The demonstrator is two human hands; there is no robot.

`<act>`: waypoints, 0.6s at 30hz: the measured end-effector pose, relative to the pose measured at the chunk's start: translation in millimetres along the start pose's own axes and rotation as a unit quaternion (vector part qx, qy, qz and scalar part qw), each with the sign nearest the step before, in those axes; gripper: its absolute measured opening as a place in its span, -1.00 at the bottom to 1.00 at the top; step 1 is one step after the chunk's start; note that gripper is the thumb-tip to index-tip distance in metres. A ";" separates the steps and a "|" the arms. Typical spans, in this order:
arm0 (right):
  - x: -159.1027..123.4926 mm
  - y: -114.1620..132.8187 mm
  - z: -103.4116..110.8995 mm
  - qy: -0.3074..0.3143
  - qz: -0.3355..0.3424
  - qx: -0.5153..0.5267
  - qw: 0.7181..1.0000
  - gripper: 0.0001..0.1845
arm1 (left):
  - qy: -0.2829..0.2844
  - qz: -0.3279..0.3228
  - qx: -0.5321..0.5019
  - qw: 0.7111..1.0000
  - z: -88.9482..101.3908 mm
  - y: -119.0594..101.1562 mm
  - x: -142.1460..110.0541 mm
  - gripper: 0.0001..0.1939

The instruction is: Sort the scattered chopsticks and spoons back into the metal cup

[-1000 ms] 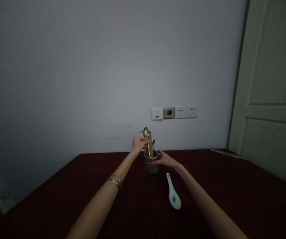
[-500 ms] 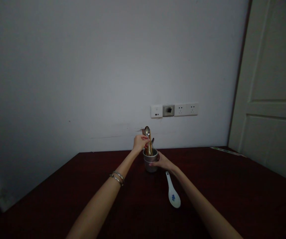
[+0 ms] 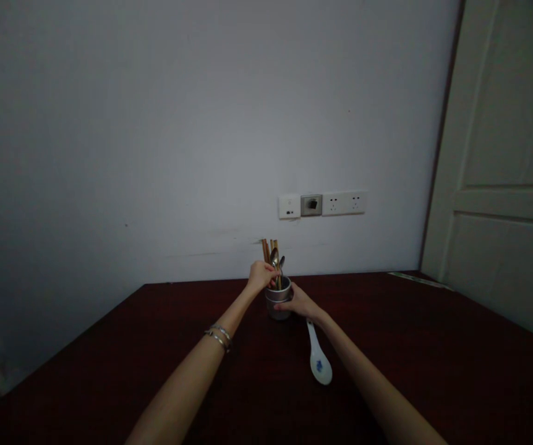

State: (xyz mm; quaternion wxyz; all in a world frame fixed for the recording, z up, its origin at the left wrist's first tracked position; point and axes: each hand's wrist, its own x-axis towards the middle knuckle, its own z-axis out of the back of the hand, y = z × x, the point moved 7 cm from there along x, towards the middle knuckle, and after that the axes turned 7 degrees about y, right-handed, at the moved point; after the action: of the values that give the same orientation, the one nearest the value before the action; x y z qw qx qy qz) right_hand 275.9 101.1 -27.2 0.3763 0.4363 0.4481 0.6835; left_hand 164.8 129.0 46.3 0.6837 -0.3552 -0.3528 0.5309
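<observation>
Down it comes, the metal spoon (image 3: 274,256), its bowl now below the tips of the chopsticks (image 3: 265,250), pinched in the left hand (image 3: 261,275) at the cup's mouth! The grey cup (image 3: 273,296) holds those chopsticks plus a second spoon (image 3: 282,262), the right hand (image 3: 301,301) curled round its side, the white spoon (image 3: 321,366) lying nearer on the table (image 3: 257,383).

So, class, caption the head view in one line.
Left hand holding a spoon, right hand gripping a cup of chopsticks.
</observation>
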 end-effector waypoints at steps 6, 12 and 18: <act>1.3 -2.7 2.9 -0.009 0.003 -0.032 0.999 -0.21 | -0.009 -0.024 0.103 0.994 4.5 -8.8 -6.0 -0.83; 2.1 -4.8 3.2 -0.003 0.005 -0.027 1.000 -0.21 | -0.019 -0.061 0.202 0.977 7.2 -10.4 -4.0 -0.86; 1.3 -3.9 4.1 -0.010 0.005 -0.010 1.000 -0.25 | -0.025 -0.064 0.236 0.969 6.0 -6.8 -3.9 -0.88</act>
State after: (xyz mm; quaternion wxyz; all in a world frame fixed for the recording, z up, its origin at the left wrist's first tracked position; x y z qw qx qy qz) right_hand 279.8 104.6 -29.6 0.3813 0.4417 0.4352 0.6857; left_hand 162.2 124.6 54.7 0.7718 -0.1474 -0.2563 0.5630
